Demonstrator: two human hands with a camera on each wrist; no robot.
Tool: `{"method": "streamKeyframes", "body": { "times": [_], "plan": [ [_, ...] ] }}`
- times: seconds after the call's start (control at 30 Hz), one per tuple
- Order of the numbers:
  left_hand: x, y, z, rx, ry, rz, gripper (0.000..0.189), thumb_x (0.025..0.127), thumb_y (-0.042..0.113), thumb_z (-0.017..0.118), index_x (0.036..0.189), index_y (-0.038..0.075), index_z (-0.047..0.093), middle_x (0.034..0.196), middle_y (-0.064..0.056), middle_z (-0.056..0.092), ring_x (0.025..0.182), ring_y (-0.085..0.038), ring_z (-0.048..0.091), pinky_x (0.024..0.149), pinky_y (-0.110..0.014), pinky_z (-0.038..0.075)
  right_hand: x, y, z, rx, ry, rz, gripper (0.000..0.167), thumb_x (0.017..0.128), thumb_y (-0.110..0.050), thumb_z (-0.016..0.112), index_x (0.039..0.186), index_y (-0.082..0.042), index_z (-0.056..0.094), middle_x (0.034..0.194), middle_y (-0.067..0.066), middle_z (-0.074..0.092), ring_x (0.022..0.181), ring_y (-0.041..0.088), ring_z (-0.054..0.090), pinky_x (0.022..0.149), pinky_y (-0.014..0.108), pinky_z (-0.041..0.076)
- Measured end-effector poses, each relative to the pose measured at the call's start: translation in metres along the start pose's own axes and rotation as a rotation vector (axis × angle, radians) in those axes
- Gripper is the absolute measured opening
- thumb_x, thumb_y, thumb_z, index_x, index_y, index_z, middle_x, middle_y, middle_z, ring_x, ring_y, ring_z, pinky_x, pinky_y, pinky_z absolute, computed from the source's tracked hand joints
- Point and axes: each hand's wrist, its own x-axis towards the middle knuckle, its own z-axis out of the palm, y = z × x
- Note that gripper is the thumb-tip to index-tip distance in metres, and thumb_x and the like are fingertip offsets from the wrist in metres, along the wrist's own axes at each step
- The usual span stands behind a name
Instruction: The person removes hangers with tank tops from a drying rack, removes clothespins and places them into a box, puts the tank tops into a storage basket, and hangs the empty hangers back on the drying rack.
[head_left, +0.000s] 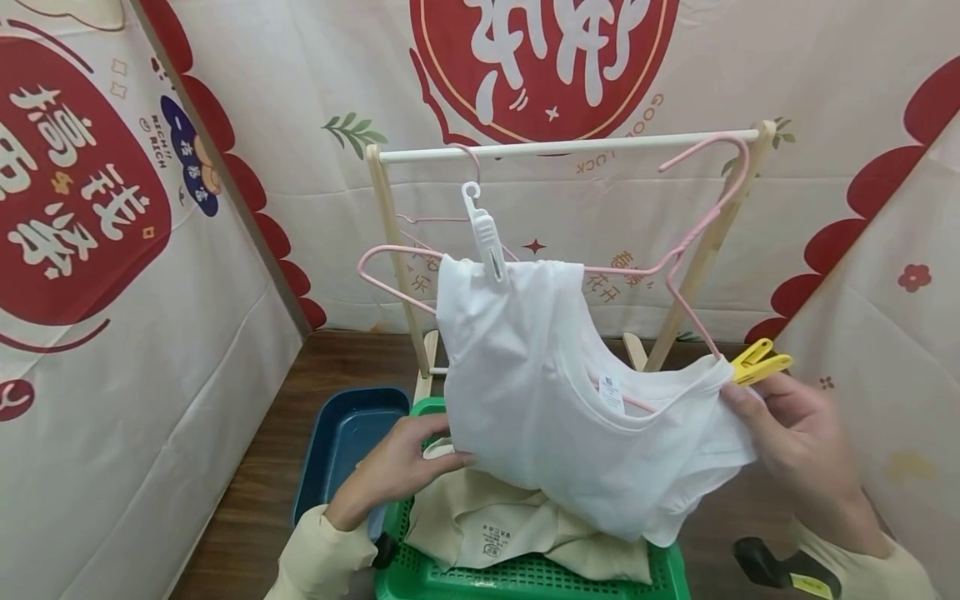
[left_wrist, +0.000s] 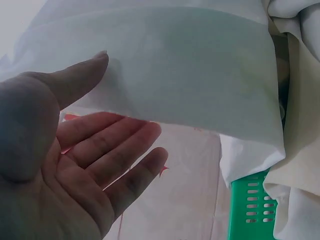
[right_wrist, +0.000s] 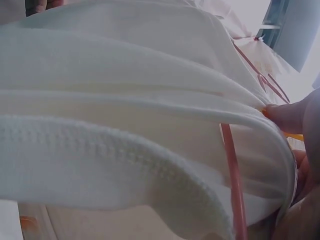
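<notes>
Shirt (head_left: pixel 525 392), wht knit, on thin pink hngr (head_left: pixel 705 219); R hand (head_left: pixel 806 437) pinches shldr (head_left: pixel 716 396), L hand (head_left: pixel 405 462) loosely spread at edge (left_wrist: pixel 200 125).

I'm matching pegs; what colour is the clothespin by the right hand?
Yellow; the clothespin shows best in the head view.

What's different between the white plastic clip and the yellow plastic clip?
The white plastic clip ends in a hook; the yellow plastic clip shows none. The white clip stands nearly upright, while the yellow clip juts sideways. No hand is near the white clip; the right hand is beside the yellow clip. Both are at the white cloth top.
</notes>
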Motion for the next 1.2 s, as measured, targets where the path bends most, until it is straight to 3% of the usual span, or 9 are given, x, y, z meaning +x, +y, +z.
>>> {"method": "streamKeyframes", "body": {
  "times": [0.2, 0.37, 0.5, 0.67, 0.87, 1.1, 1.2],
  "plan": [
    [0.004, 0.000, 0.005, 0.014, -0.033, 0.005, 0.025, 0.093, 0.028, 0.071, 0.116, 0.019, 0.073, 0.112, 0.006, 0.073, 0.105, -0.010, 0.067, 0.090, -0.039, 0.055, -0.001, 0.006, -0.001, 0.121, 0.006, 0.004, 0.032, 0.094, 0.012, 0.053, 0.113, -0.009, 0.069, 0.082, 0.000, 0.072, 0.058, 0.013, 0.066, 0.056, 0.020, 0.054],
    [0.005, 0.000, 0.006, 0.045, -0.030, -0.024, 0.020, 0.094, 0.022, 0.069, 0.110, 0.012, 0.076, 0.106, 0.001, 0.075, 0.097, -0.010, 0.069, 0.083, -0.033, 0.057, -0.002, 0.010, -0.002, 0.123, 0.028, 0.011, 0.031, 0.095, 0.011, 0.053, 0.112, -0.009, 0.069, 0.084, -0.001, 0.073, 0.058, 0.011, 0.066, 0.055, 0.020, 0.054],
    [0.004, 0.001, 0.006, 0.051, -0.002, -0.046, 0.017, 0.094, 0.020, 0.068, 0.106, 0.012, 0.078, 0.102, 0.000, 0.076, 0.090, -0.008, 0.069, 0.076, -0.024, 0.055, -0.002, 0.013, -0.004, 0.137, 0.035, 0.022, 0.031, 0.096, 0.010, 0.053, 0.112, -0.010, 0.069, 0.083, -0.001, 0.073, 0.057, 0.011, 0.066, 0.055, 0.020, 0.053],
    [0.002, 0.005, 0.003, 0.057, 0.047, -0.068, 0.015, 0.094, 0.021, 0.069, 0.102, 0.013, 0.079, 0.090, 0.001, 0.075, 0.066, -0.002, 0.060, 0.056, -0.020, 0.047, -0.002, 0.018, -0.007, 0.244, 0.043, 0.038, 0.033, 0.096, 0.011, 0.051, 0.116, -0.008, 0.069, 0.082, 0.002, 0.073, 0.059, 0.012, 0.067, 0.054, 0.021, 0.054],
    [-0.001, 0.014, -0.004, 0.073, 0.113, -0.091, 0.015, 0.093, 0.022, 0.071, 0.102, 0.013, 0.079, 0.072, 0.006, 0.069, 0.054, -0.002, 0.049, 0.047, -0.020, 0.037, -0.003, 0.022, -0.011, 0.108, 0.081, 0.065, 0.033, 0.097, 0.006, 0.053, 0.116, -0.017, 0.068, 0.085, -0.005, 0.073, 0.060, 0.009, 0.067, 0.056, 0.018, 0.054],
    [-0.005, 0.027, -0.012, 0.044, 0.229, 0.004, 0.014, 0.093, 0.016, 0.069, 0.104, 0.010, 0.078, 0.080, 0.000, 0.073, 0.056, -0.001, 0.052, 0.048, -0.020, 0.041, -0.003, 0.024, -0.014, 0.160, 0.097, 0.077, 0.032, 0.097, 0.006, 0.053, 0.116, -0.016, 0.068, 0.086, -0.005, 0.073, 0.060, 0.009, 0.067, 0.056, 0.018, 0.053],
    [-0.004, 0.034, -0.014, 0.045, 0.297, 0.051, 0.016, 0.094, 0.015, 0.069, 0.105, 0.008, 0.077, 0.078, 0.000, 0.072, 0.052, -0.001, 0.049, 0.046, -0.020, 0.040, -0.002, 0.023, -0.015, 0.079, 0.092, 0.083, 0.030, 0.097, 0.004, 0.055, 0.115, -0.016, 0.068, 0.085, -0.007, 0.072, 0.059, 0.009, 0.066, 0.055, 0.019, 0.053]
  ]
}}
